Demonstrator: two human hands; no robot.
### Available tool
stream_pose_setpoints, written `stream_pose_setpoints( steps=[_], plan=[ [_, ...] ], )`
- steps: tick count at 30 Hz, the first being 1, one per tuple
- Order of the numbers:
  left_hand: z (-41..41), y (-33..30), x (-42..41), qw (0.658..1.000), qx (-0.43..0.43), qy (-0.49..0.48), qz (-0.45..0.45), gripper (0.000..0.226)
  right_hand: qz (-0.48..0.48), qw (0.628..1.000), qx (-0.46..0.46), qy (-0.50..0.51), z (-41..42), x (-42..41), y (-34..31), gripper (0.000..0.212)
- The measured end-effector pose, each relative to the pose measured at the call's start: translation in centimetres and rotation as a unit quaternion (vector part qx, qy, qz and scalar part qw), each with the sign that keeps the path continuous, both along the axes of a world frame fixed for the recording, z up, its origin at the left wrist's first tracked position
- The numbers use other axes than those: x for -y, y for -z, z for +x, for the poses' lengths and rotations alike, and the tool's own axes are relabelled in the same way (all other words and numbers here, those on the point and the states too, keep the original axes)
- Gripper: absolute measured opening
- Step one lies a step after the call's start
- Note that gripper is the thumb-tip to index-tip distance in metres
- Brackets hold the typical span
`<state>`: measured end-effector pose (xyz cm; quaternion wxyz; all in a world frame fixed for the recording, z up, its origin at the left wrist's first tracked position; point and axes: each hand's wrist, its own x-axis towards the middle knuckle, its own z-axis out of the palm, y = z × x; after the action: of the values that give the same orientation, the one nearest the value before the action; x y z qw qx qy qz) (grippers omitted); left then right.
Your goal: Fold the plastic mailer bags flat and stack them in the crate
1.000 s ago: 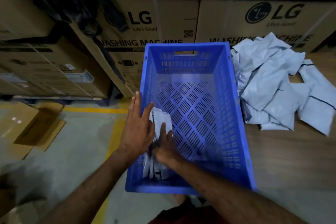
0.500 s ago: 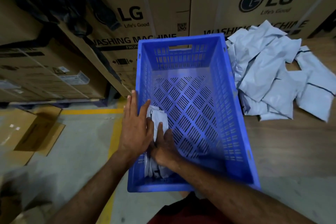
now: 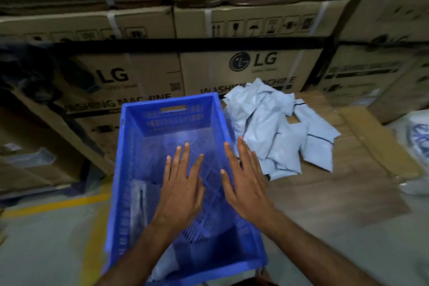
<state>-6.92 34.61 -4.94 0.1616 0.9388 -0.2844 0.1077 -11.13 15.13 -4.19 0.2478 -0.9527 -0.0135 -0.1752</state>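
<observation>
with both hands empty, the left hand (image 3: pixel 180 189) hangs flat-fingered over the blue crate (image 3: pixel 171 127) and the right hand (image 3: pixel 247 182) spreads over its right wall, nearest the loose pile of mailer bags (image 3: pixel 276 127) on the bench (image 3: pixel 325 193). a few folded bags (image 3: pixel 140 202) stand against the crate's left wall. the step looks like fetching the next bag: the person would do well to take one bag off the near edge of the pile, press the air out on the bench, fold it, then set it tight beside the others. cardboard boxes (image 3: pixel 253 65) behind read "lg" and "washing machine".
</observation>
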Motion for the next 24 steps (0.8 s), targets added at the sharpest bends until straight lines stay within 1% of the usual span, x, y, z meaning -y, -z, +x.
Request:
stream_pose_setpoints(
  steps=[6, 9, 11, 13, 17, 21, 24],
  plan=[
    [0.1, -1.0, 10.4, 0.998, 0.005, 0.05, -0.026, 0.061, 0.016, 0.991, -0.062, 0.117, -1.7, 11.2, 2.8, 0.067],
    [-0.3, -1.0, 15.2, 0.997, 0.001, 0.074, -0.032, 0.062, 0.04, 0.974, -0.108, 0.195, -1.8, 16.9, 4.9, 0.072],
    [-0.4, -0.2, 18.3, 0.995, -0.005, 0.096, -0.032, 0.059, 0.037, 0.962, -0.135, 0.234, -1.4, 20.6, 6.4, 0.073],
    [-0.3, 1.1, 21.2, 0.993, -0.01, 0.115, -0.03, 0.057, 0.03, 0.957, -0.15, 0.246, -0.5, 24.3, 8.2, 0.073],
    [0.1, 3.8, 26.2, 0.991, -0.033, 0.131, 0.0, 0.051, 0.061, 0.945, -0.196, 0.256, 2.1, 29.6, 10.6, 0.08],
    [1.0, 6.4, 30.3, 0.994, -0.052, 0.093, 0.036, 0.052, 0.083, 0.932, -0.249, 0.251, 5.7, 32.9, 12.2, 0.083],
    [1.1, 7.0, 31.9, 0.995, -0.064, 0.063, 0.047, 0.052, 0.088, 0.917, -0.286, 0.263, 8.3, 34.6, 13.9, 0.084]
  ],
)
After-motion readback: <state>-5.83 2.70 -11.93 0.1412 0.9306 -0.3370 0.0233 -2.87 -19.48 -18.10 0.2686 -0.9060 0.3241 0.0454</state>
